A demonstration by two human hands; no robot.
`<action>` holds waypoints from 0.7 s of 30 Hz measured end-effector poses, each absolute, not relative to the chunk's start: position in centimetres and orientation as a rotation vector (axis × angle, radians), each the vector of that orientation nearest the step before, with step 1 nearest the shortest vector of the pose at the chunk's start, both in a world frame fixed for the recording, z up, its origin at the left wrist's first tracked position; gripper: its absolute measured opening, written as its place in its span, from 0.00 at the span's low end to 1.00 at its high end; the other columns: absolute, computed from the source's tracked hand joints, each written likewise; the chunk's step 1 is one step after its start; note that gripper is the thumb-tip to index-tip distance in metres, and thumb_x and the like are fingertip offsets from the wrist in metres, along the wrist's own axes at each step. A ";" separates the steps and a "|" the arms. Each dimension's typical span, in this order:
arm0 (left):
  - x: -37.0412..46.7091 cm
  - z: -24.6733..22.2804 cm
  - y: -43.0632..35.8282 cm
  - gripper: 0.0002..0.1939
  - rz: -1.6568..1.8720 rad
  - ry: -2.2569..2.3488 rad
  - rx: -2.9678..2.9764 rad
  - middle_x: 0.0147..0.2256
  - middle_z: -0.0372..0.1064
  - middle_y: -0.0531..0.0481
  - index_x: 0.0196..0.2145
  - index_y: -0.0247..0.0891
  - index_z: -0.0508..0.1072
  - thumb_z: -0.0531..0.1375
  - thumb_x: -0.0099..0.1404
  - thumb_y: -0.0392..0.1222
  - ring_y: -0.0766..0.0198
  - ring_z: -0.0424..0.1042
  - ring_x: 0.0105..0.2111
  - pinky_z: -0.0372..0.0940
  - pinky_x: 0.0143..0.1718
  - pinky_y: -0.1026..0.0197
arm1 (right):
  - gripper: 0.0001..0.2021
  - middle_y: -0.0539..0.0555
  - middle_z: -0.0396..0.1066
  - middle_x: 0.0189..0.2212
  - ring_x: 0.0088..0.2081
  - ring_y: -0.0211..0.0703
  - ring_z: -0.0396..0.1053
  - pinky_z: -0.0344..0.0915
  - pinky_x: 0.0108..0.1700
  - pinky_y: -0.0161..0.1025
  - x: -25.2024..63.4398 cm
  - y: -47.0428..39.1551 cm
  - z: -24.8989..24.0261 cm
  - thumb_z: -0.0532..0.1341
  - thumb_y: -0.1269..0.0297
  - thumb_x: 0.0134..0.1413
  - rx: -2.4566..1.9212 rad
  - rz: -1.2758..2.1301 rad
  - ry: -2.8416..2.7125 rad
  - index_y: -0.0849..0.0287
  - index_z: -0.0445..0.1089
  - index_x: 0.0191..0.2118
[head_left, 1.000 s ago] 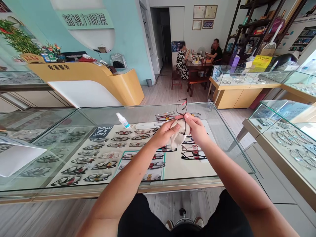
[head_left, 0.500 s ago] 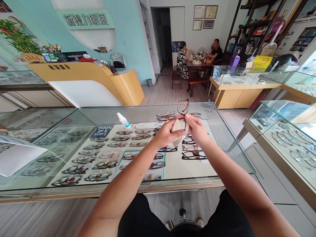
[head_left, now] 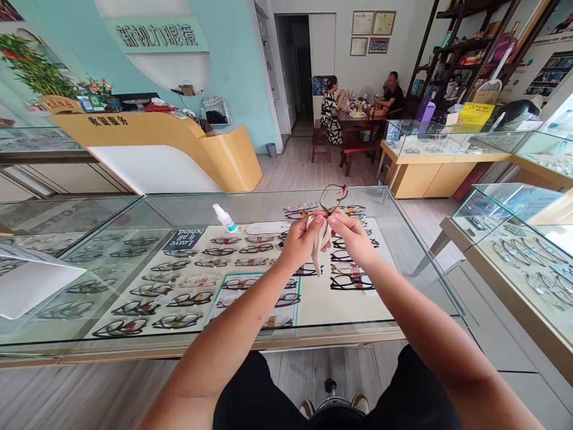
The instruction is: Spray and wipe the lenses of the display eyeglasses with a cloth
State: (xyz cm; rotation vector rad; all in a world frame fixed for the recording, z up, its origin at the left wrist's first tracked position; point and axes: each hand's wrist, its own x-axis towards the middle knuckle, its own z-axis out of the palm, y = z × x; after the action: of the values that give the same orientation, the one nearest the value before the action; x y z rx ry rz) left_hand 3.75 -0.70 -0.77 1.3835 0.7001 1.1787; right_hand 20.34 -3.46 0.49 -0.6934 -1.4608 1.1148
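Both my hands meet above the glass display counter point(head_left: 403, 239). My left hand point(head_left: 301, 240) pinches a beige cleaning cloth point(head_left: 317, 254), which hangs down between the hands. My right hand point(head_left: 353, 236) grips a pair of dark-framed glasses point(head_left: 333, 198) with a red temple, and the frame sticks up and tilts to the right above my fingers. The cloth is wrapped over the lower part of the glasses, which is hidden by my fingers.
A small white spray bottle point(head_left: 225, 218) lies on the counter glass to the left of my hands. Under the glass are rows of glasses point(head_left: 179, 280) on trays. More glass cases point(head_left: 514, 239) stand at right. Two people sit at a table point(head_left: 358, 116) at the back.
The glasses have tilted from upright to leaning right. The cloth, bunched over the lens before, now hangs down in a narrow fold between my hands.
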 end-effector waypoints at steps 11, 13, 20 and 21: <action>2.7 -0.8 -0.5 0.36 0.958 0.556 1.563 0.57 0.84 0.38 0.65 0.37 0.79 0.70 0.72 0.67 0.46 0.83 0.56 0.76 0.57 0.52 | 0.19 0.50 0.63 0.39 0.29 0.36 0.55 0.54 0.26 0.38 21.1 -2.9 0.3 0.70 0.42 0.64 -0.773 1.234 -1.171 0.53 0.87 0.41; 2.5 -0.7 -0.5 0.38 0.940 0.596 1.633 0.59 0.83 0.38 0.68 0.36 0.77 0.72 0.71 0.65 0.46 0.83 0.56 0.75 0.57 0.53 | 0.19 0.50 0.64 0.38 0.30 0.38 0.58 0.55 0.27 0.38 21.1 -2.9 0.3 0.70 0.42 0.63 -0.793 1.227 -1.156 0.53 0.87 0.40; 3.5 -0.9 -0.6 0.42 0.977 0.597 1.438 0.49 0.84 0.43 0.64 0.39 0.74 0.80 0.61 0.61 0.52 0.85 0.42 0.80 0.45 0.52 | 0.20 0.50 0.61 0.36 0.30 0.39 0.57 0.60 0.27 0.40 20.8 -2.8 0.1 0.70 0.40 0.63 -0.761 1.240 -1.210 0.53 0.85 0.38; 3.6 -0.9 -0.7 0.43 0.993 0.611 1.399 0.46 0.84 0.46 0.64 0.39 0.74 0.81 0.59 0.62 0.54 0.85 0.38 0.80 0.41 0.54 | 0.20 0.50 0.61 0.37 0.30 0.40 0.58 0.63 0.28 0.41 20.8 -2.9 0.1 0.70 0.40 0.63 -0.747 1.250 -1.230 0.52 0.85 0.38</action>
State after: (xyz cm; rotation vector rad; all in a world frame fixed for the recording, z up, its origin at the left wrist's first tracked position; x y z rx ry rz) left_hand 3.62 -0.66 -0.90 1.3995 0.6106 0.9926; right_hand 20.82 -2.89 0.09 -0.7473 -1.2298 1.2496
